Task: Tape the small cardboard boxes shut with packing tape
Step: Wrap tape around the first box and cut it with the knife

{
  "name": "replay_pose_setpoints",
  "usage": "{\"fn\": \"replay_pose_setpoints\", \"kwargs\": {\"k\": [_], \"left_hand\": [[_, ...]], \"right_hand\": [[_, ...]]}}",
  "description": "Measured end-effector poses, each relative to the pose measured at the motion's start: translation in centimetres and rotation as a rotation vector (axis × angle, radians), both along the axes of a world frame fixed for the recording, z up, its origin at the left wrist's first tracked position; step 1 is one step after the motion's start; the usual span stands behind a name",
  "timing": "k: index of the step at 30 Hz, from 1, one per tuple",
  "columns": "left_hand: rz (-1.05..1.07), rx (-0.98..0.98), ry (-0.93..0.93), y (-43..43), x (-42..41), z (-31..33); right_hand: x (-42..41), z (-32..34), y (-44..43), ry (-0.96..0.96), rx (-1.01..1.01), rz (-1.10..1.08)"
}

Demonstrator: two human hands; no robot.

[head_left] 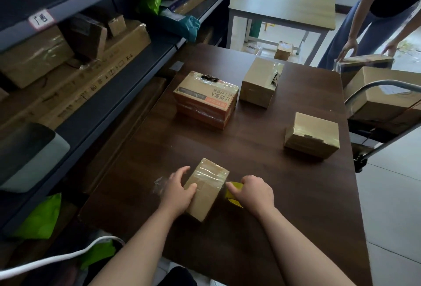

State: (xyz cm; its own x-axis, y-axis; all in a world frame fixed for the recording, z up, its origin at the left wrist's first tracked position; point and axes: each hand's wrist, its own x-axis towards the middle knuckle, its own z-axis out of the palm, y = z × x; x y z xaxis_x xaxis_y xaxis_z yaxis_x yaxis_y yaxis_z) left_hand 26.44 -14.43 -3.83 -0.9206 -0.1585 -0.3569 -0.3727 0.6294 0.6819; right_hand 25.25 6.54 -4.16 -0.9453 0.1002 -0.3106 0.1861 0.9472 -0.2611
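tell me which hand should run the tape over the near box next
Right. The right hand grips the yellow tape dispenser at the small box's right edge; the left hand holds the box steady.

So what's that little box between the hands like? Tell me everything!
The small box is plain brown cardboard, oblong and closed. It lies at a slant on the dark wooden table, near its front edge. Shiny clear tape covers its far end and part of its top. The left hand holds its left side, thumb on top. The right hand, gripping a yellow tape roll, is at its right side.
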Motion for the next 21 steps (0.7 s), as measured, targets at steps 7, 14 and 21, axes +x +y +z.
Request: {"fn": "replay_pose_setpoints", "kwargs": {"k": [7,14,21], "left_hand": [[-0.237,-0.492,0.001,4.2,1.9,-0.5],[-0.085,0.028,-0.076,1.9,-1.2,0.7],[-0.021,0.347,-0.184,2.9,-1.2,0.1]], "right_hand": [[0.5,0.2,-0.3,-0.017,-0.111,-0.015],[0.3,3.4,2.4,0.084,-0.445,-0.057],[0.1,5.8,4.0,0.124,-0.384,-0.025]]}}
